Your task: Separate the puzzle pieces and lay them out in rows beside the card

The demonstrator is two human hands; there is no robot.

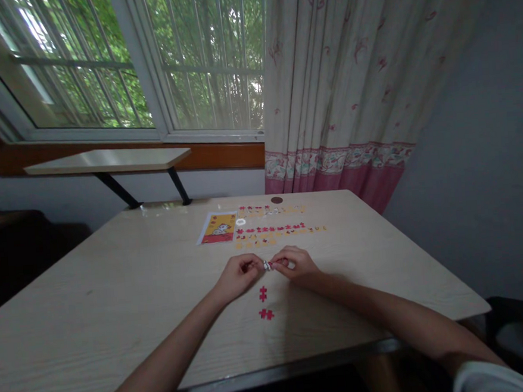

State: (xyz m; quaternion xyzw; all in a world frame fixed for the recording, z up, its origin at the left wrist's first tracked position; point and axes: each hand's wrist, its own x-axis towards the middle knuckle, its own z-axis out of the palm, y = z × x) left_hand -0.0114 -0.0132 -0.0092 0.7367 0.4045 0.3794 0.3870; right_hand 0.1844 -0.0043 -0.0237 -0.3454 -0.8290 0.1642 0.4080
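Between my fingertips, above the middle of the table, is a small white-and-dark jigsaw puzzle piece (267,266) with a bit of red at its right side. My left hand (242,275) pinches its left edge, and my right hand (295,264) pinches it from the right; whether it is one piece or two joined is too small to tell. Closer to me lie red puzzle pieces: an upright joined pair (263,294) and a side-by-side joined pair (267,314). Beyond my hands, a row of red pieces (273,228) and rows of yellow pieces (256,243) are laid out.
A picture card (218,228) with a white animal on yellow and red lies left of the rows. A round dark disc (277,200) sits near the table's back edge. A raised shelf (107,161) stands at the back left, and a curtain (326,96) hangs behind.
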